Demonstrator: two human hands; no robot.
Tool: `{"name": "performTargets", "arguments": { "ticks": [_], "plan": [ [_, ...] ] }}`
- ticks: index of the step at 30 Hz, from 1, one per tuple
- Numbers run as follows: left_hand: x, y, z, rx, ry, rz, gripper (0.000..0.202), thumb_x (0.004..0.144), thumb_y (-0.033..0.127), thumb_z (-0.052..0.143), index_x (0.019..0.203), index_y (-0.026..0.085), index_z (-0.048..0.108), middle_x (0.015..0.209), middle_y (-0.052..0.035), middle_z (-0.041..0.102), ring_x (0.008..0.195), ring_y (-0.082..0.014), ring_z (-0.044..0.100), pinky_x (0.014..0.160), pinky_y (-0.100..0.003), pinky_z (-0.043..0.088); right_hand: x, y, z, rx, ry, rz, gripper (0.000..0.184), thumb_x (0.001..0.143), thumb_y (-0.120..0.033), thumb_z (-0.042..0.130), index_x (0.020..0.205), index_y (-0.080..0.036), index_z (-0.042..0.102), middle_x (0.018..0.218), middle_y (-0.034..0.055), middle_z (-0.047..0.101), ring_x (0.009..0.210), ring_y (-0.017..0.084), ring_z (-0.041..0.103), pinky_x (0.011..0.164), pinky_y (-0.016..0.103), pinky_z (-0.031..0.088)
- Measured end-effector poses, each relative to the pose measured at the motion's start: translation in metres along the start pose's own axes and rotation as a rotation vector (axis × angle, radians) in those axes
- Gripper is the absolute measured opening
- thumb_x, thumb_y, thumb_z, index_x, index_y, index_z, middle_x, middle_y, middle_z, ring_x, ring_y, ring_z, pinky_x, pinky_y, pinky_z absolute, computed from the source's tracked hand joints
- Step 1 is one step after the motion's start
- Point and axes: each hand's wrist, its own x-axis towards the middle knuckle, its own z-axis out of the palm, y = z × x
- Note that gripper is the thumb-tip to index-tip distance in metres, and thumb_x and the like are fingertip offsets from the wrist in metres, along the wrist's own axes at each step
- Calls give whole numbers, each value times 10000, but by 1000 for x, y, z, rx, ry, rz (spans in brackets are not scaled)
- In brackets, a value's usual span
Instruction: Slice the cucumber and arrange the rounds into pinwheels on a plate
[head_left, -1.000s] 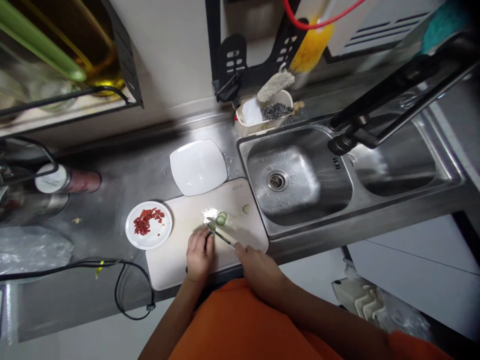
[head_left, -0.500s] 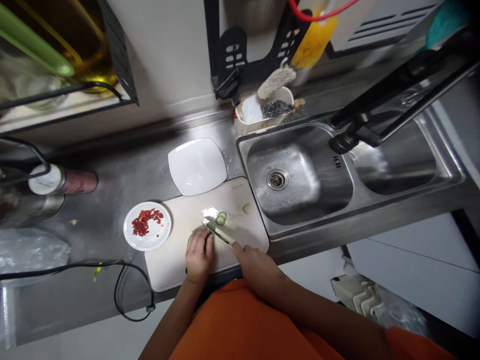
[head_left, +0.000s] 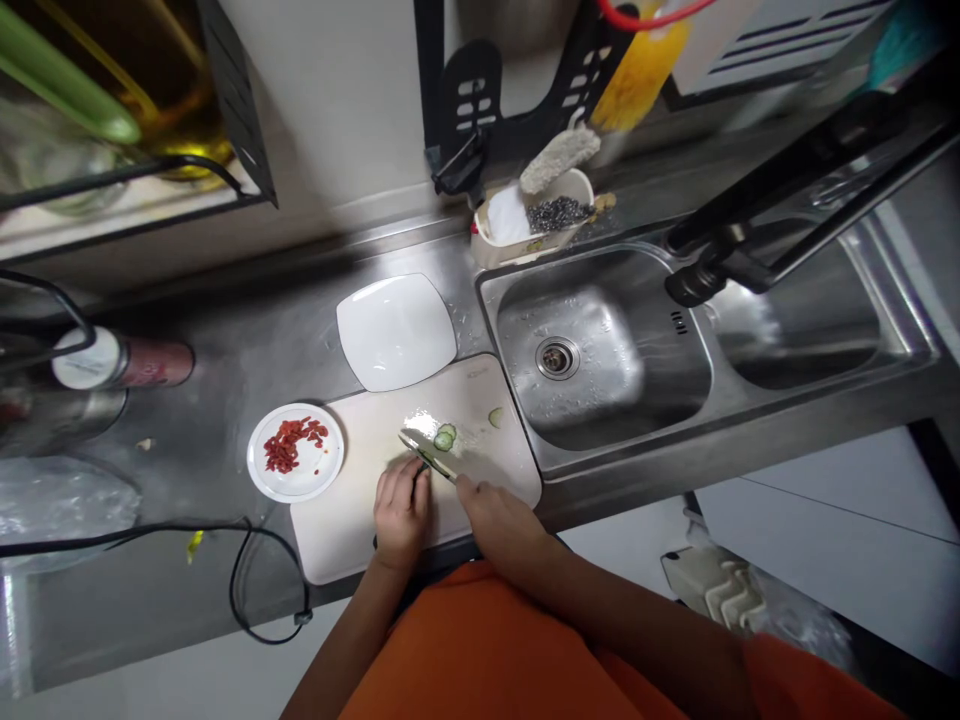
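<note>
The right grip (head_left: 501, 522) is closed around the handle of the knife (head_left: 439, 466), whose blade extends forward and to the left, passing just ahead of the fingertips of the left grip (head_left: 402, 512), which is curled low over the cutting board (head_left: 345, 512) (the area beneath it is mostly hidden, so its hold cannot be told). The green-edged slices (head_left: 445, 437) rest just beyond the blade, ahead of both grips. The square plate (head_left: 397, 335) lies ahead of the left grip, and the round dish (head_left: 259, 475) of red pieces (head_left: 285, 448) stands left of that grip.
</note>
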Motion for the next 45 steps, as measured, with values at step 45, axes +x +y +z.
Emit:
{"name": "performTargets", "arguments": {
  "ticks": [45],
  "plan": [
    [-2, 1, -3, -2, -9, -14, 218, 882, 216, 466, 1044, 158, 600, 1023, -100, 650, 1019, -192, 581, 929, -386, 468, -22, 11, 3, -6, -41, 25, 325, 876, -49, 270, 1103, -188, 457, 906, 93, 637, 828, 200, 646, 638, 247, 458]
  ]
}}
